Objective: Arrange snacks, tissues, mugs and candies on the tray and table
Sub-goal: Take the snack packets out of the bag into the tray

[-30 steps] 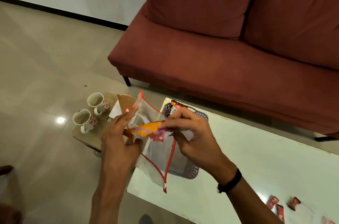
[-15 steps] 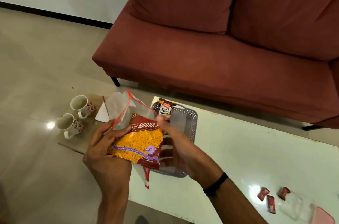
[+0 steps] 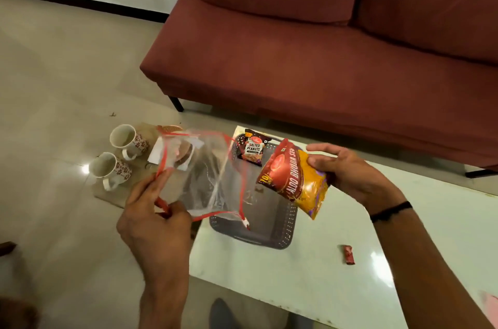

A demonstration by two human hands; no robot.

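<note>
My right hand [image 3: 347,175] grips a red and yellow Aloo Bhujia snack packet [image 3: 293,177], held in the air over the right side of the grey perforated tray [image 3: 280,231]. My left hand [image 3: 153,218] pinches the red-edged mouth of a clear zip bag [image 3: 207,175], which hangs open over the tray's left edge. A Salted Peanuts packet [image 3: 253,148] lies at the far end of the tray. Two white mugs with red flowers [image 3: 126,140] [image 3: 107,169] stand on a low wooden board [image 3: 107,195] on the floor to the left. A red candy [image 3: 348,255] lies on the table.
The white glossy table [image 3: 310,274] runs to the right, its near-left corner below the tray. A red sofa [image 3: 323,45] stands just behind it. White tissues and a brown packet [image 3: 155,156] lie beside the mugs. Something pink [image 3: 490,304] shows at the frame's right edge.
My right hand has pulled the snack packet fully out of the zip bag and moved it right, over the tray. My left hand keeps the emptied bag to the left.
</note>
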